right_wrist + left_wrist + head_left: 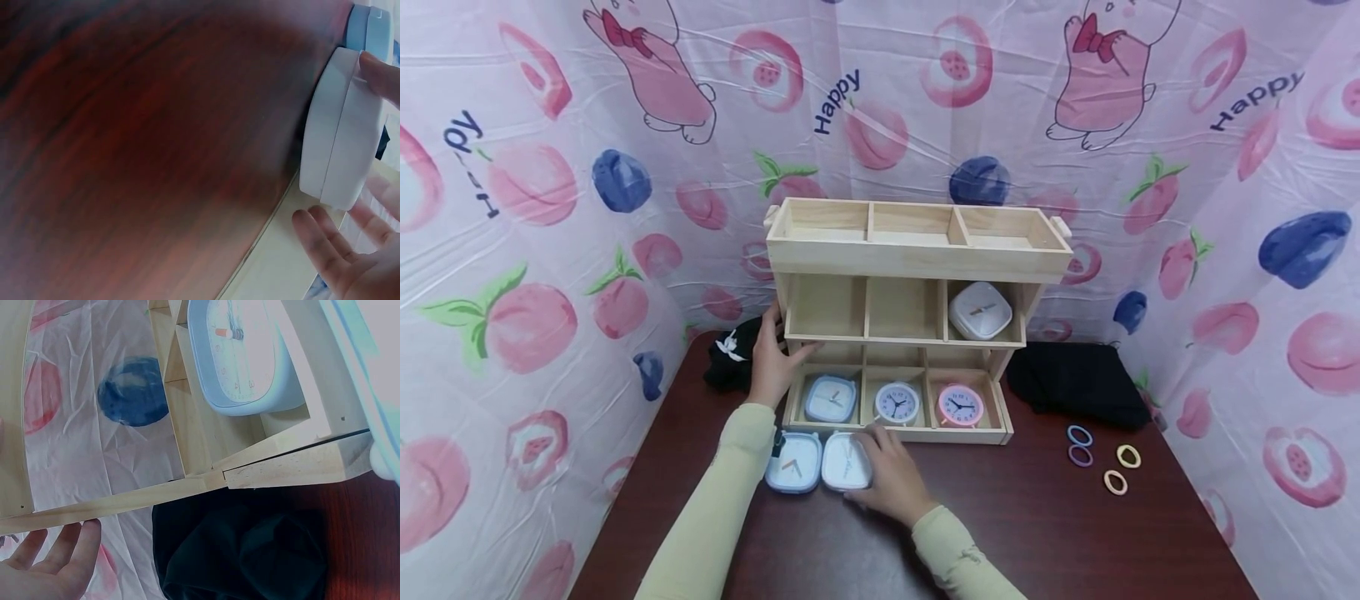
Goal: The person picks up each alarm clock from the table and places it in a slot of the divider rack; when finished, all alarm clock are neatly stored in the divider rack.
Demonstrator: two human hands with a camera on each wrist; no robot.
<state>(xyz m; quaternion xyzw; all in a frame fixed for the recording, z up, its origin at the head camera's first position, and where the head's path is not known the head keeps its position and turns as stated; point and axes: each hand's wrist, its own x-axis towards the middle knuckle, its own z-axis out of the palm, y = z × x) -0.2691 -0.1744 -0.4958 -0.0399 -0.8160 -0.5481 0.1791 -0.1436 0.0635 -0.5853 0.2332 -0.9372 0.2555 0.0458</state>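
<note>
A three-tier wooden organizer (917,260) stands on the table. My left hand (771,362) grips its left side at the middle tier, thumb along the front and fingertips against the side board (119,503). With thumb and fingers at opposite edges, my right hand (891,471) holds a white alarm clock (344,131) in front of the bottom tier. Just left of that clock is a light-blue alarm clock (794,467). The bottom tier holds a blue square clock (831,399), a white round clock (897,404) and a pink round clock (960,406).
Another white clock (981,311) leans in the middle tier's right compartment. Black cloth (1078,383) lies right of the organizer, and a black bundle (730,358) sits behind my left hand. Several small coloured rings, among them a yellow ring (1128,456), lie at the table's right.
</note>
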